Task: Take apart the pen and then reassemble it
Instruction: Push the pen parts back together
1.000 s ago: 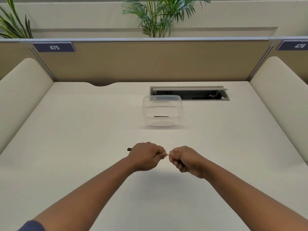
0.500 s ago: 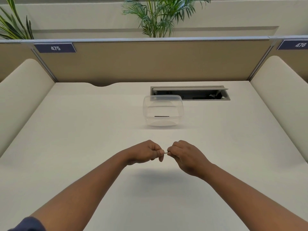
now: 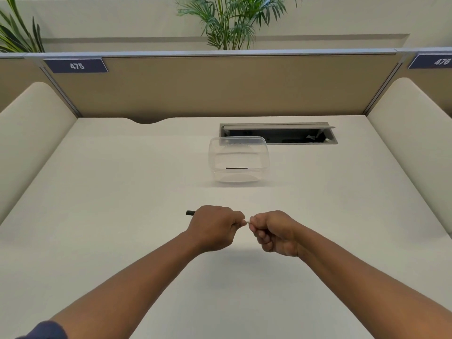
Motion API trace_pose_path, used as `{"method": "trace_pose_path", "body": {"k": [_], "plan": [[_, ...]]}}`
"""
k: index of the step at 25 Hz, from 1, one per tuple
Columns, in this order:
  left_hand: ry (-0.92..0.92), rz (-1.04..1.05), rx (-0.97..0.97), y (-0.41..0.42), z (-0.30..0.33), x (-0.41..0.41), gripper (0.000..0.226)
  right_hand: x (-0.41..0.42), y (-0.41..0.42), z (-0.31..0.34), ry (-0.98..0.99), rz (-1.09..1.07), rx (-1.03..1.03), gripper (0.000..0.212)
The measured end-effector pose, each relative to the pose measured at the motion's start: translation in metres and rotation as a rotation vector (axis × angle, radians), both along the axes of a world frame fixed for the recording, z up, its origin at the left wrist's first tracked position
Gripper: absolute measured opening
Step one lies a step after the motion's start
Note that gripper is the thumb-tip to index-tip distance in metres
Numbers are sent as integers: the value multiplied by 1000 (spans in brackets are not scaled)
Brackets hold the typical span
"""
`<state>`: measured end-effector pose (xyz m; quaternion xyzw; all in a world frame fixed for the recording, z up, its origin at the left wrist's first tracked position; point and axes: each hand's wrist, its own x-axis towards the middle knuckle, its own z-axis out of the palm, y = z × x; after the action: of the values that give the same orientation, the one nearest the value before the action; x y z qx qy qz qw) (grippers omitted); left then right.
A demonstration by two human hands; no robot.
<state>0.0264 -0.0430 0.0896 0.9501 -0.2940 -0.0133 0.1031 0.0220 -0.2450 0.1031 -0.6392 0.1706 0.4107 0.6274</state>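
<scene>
Here, both fists, left hand (image 3: 214,226) and right hand (image 3: 274,231), around the pen (image 3: 190,212)

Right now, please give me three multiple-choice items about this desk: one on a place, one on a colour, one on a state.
1. Where does the clear container stand?
A. beyond the hands
B. beside the left elbow
C. on the divider

2. What colour is the pen end that sticks out past the left hand?
A. red
B. black
C. yellow

3. How are the left hand and right hand?
A. flat on the desk
B. one raised
C. both closed on the pen

Answers: 1 A, it stands farther up the desk; 2 B, a dark tip shows; 3 C, both fists grip it.
</scene>
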Motion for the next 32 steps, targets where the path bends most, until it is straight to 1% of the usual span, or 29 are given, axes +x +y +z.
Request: {"method": "trace_pose_path", "body": {"k": [1,4,6,8,12,15,17,19,22,24,26,29,32], "plan": [[7,2,-7,1,-1,1,34,0,0,-1,-47,28,-28,33],[88,21,-21,1,-5,5,33,-2,0,-3,-308,153,-227,32],[151,26,-14,-1,-6,8,35,-1,-1,-6,-449,164,-326,27],[195,26,4,-2,-5,11,38,-1,-2,-9,-525,175,-372,23],[214,17,3,1,-3,19,31,2,-5,-16,-596,128,-463,23],[186,45,-44,15,-7,23,28,6,-14,-22,-615,64,-493,23],[183,83,-129,28,-14,23,24,8,-21,-25,-622,23,-510,24],[262,149,-230,39,-22,23,21,11,-26,-30,-631,3,-520,23],[368,202,-322,45,-36,22,18,11,-30,-40,-649,33,-543,20],[380,270,-425,45,-45,21,21,11,-31,-46,-694,61,-571,19],[364,308,-481,43,-52,20,22,12,-31,-52,-764,88,-610,16],[360,301,-455,40,-61,20,17,13,-33,-64,-816,141,-673,10],[339,298,-420,39,-70,23,17,16,-34,-77,-854,186,-701,12]]}}
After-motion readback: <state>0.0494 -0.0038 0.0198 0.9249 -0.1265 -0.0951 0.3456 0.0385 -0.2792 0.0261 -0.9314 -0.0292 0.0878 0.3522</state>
